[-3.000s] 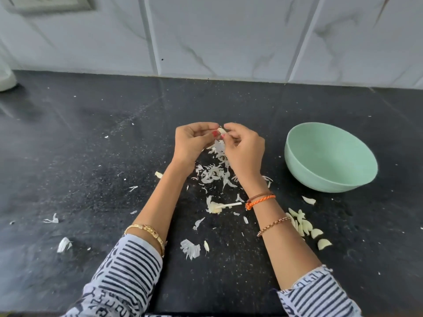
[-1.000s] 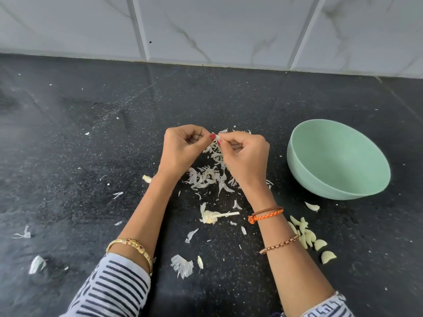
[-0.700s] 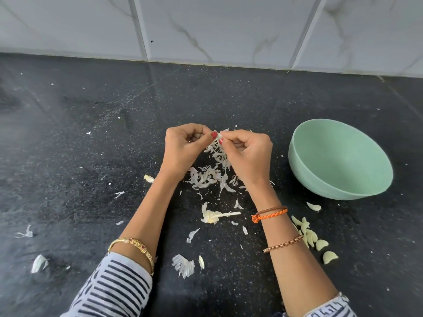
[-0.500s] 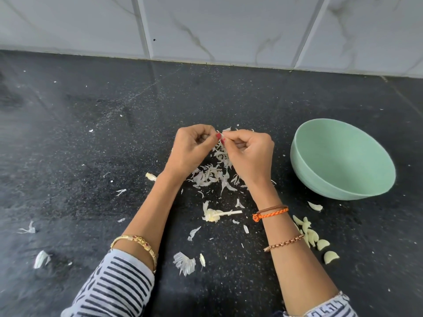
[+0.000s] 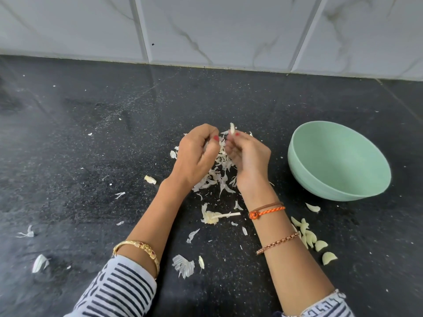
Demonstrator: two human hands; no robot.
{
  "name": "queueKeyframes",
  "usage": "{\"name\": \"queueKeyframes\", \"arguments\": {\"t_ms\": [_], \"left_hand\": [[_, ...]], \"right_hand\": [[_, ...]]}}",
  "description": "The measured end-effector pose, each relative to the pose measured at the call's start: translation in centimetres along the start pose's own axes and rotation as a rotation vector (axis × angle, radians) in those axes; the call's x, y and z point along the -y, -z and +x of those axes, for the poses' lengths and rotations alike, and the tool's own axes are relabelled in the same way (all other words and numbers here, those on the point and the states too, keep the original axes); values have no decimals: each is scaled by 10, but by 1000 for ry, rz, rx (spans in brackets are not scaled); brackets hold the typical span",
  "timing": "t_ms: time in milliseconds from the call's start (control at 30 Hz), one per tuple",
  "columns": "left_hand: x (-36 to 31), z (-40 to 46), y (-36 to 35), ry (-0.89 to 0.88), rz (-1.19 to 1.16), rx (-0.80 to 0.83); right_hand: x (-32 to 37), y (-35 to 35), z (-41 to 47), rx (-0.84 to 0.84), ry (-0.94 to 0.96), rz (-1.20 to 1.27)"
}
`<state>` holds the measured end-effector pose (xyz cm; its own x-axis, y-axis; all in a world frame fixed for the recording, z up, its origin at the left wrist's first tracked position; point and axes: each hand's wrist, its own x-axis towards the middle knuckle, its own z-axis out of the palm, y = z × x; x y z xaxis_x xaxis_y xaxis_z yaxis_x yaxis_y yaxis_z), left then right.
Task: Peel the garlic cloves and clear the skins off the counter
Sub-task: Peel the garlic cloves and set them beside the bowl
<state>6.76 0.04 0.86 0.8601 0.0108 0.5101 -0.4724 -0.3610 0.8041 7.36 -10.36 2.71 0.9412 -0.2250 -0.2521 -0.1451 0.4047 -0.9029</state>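
My left hand (image 5: 196,154) is curled over the black counter (image 5: 91,156), its thumb pressed to its fingers round a garlic clove that is mostly hidden. Just to its right, my right hand (image 5: 248,156) pinches a white strip of garlic skin (image 5: 232,129) that sticks up from the fingertips. A pile of loose skins (image 5: 219,177) lies under and between both hands. Several peeled cloves (image 5: 309,236) lie by my right forearm.
An empty mint-green bowl (image 5: 332,156) stands to the right of my hands, with one clove (image 5: 312,207) in front of it. A bare garlic stem (image 5: 212,217) lies between my forearms. Stray skins (image 5: 183,266) are scattered toward the near left (image 5: 40,263). A tiled wall backs the counter.
My hands, which pinched the clove together, have pulled a little apart. The right hand has come away with a strip of skin raised at its fingertips.
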Motion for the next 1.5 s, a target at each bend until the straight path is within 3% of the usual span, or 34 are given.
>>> {"name": "queueKeyframes", "arguments": {"t_ms": [67, 133, 267, 433, 767, 1000, 1167, 1300, 1367, 1500], "left_hand": [[4, -1, -1, -21, 116, -28], [9, 0, -2, 65, 157, -68], [15, 3, 1, 220, -82, -107], [14, 3, -1, 252, -183, -81], [5, 5, -1, 411, -346, -60], [5, 9, 1, 577, -560, -67], [7, 7, -1, 436, -566, -118], [4, 5, -5, 351, -382, -262], [5, 6, -3, 373, -375, -336], [9, 6, 1, 295, -325, -289]], "right_hand": [[0, 2, 0, -42, 83, -34], [-3, 4, -1, -10, 265, -212], [-13, 6, 1, 34, 563, -584], [-14, 9, 4, 5, 701, -702], [-12, 10, 6, 43, 641, -749], [-1, 3, 0, 271, 115, -379], [3, 2, -3, 297, -23, -235], [1, 4, -3, 134, 272, -535], [0, 5, -5, 153, 349, -549], [0, 3, -8, 223, 389, -518]]}}
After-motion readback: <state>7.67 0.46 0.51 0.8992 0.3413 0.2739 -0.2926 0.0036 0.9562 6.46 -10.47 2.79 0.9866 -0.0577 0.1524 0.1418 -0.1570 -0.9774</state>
